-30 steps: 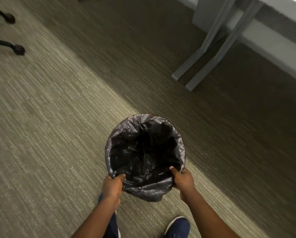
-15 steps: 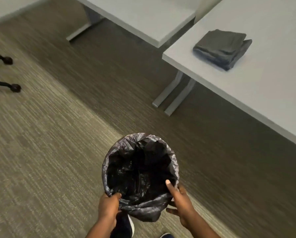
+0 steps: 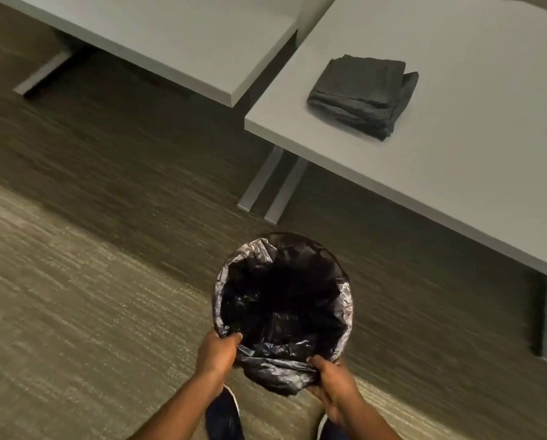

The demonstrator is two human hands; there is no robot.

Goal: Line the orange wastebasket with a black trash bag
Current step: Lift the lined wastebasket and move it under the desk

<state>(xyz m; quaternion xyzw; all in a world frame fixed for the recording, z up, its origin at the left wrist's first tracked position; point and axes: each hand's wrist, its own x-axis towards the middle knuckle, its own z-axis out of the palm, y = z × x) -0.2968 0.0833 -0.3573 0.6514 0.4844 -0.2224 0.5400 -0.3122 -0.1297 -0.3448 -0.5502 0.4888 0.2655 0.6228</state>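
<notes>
A black trash bag [image 3: 281, 312] lines a round wastebasket and folds over its whole rim, so none of the basket's orange surface shows. My left hand [image 3: 216, 352] grips the near left rim, thumb hooked inside over the bag. At the near right rim, my right hand [image 3: 330, 381] clutches the bunched bag that hangs over the edge. The basket is lifted in front of me above the carpet.
Two grey tables stand ahead: one at the back left [image 3: 170, 36], one at the right [image 3: 456, 154] holding a stack of folded black bags [image 3: 364, 93]. Table legs [image 3: 272, 192] rest on the carpet just beyond the basket. My dark shoes [image 3: 224, 417] show below.
The view has swung up from the floor to the tables. My right hand, loose with fingers spread half a second ago, has closed again on the bag at the rim. The left hand kept its hold.
</notes>
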